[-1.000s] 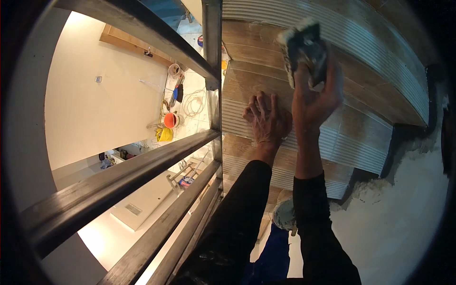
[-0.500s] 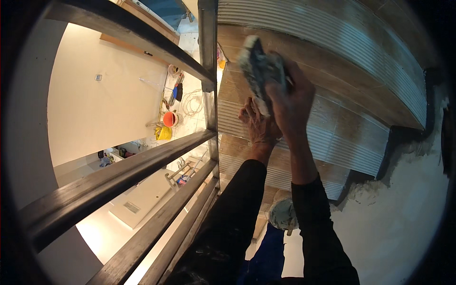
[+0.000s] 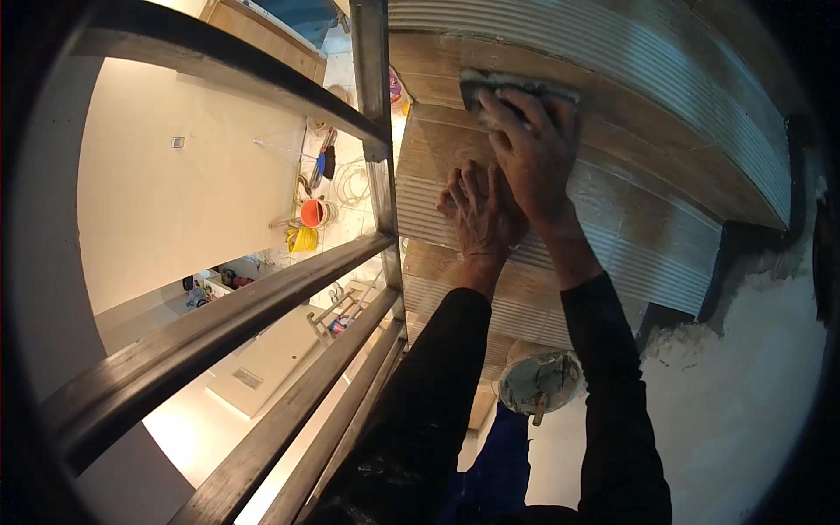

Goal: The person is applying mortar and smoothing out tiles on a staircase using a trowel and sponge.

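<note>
While the left hand lies flat with fingers spread on the wood-look tiles, the right hand reaches further up the wall and presses a sponge against the tile face. The right hand's fingers are curled over the top of that sponge, closed on it with the palm pushing it into the surface, so the pad sits flush against a far plank near the upper rows. The left hand holds nothing; its open, flattened pose looks like a brace, steadying the body against the wall. Just to the left, a metal ladder runs up beside the tiling, its rails crossing the near left of the view, which fits someone working high off the ground. Down near the body, between the two dark sleeves, a round bucket smeared with grey paste hangs within easy reach. To the right of the tiles the wall is bare grey plaster. Far below on the left, an orange bucket sits on the floor among cables.
</note>
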A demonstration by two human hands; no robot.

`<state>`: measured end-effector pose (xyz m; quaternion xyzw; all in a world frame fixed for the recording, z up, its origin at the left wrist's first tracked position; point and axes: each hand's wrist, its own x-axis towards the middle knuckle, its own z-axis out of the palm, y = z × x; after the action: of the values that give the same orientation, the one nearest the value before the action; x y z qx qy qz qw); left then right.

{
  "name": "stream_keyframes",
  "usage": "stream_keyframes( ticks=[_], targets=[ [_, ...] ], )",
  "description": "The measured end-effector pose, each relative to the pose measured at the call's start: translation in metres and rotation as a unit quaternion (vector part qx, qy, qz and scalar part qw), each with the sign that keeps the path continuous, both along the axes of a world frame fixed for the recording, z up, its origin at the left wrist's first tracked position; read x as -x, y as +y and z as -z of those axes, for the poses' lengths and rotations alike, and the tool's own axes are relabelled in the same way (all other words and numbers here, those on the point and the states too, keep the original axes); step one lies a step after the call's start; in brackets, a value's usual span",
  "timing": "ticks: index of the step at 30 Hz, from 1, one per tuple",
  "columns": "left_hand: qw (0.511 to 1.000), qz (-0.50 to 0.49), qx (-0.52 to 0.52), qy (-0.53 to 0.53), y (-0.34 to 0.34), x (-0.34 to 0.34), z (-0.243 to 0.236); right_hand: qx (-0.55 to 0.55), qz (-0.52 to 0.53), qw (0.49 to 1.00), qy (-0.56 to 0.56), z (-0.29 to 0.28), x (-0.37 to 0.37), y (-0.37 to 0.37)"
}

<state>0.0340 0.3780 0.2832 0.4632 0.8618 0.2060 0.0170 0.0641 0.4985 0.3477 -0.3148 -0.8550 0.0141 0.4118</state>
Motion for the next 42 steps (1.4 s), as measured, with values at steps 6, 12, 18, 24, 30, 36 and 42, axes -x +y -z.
stream_keyframes(
  ticks=[6,12,18,24,30,36,42],
  targets=[
    [1.000,0.003,-0.012,0.020,-0.007,0.010,0.006,0.183,0.034,0.953,0.238,-0.003,-0.018,-0.037],
    [1.000,0.007,-0.015,-0.006,-0.007,0.005,0.005,0.046,0.018,0.979,0.198,-0.042,0.015,-0.012],
    [1.000,0.011,-0.009,-0.024,-0.007,0.004,0.006,0.016,0.005,0.997,0.069,-0.047,0.038,-0.009],
    [0.999,-0.001,-0.016,-0.028,-0.006,0.004,0.009,0.160,-0.053,0.983,0.073,-0.014,0.010,-0.025],
    [1.000,0.003,-0.016,-0.022,0.001,-0.004,0.002,0.072,0.058,0.988,0.120,-0.076,-0.012,-0.020],
    [1.000,0.005,-0.012,0.009,-0.004,0.003,0.007,0.308,0.050,0.855,0.414,-0.086,0.016,-0.024],
    [0.993,-0.029,-0.071,-0.093,-0.008,0.001,0.010,0.400,0.052,0.849,0.342,-0.117,0.046,-0.028]
  ],
)
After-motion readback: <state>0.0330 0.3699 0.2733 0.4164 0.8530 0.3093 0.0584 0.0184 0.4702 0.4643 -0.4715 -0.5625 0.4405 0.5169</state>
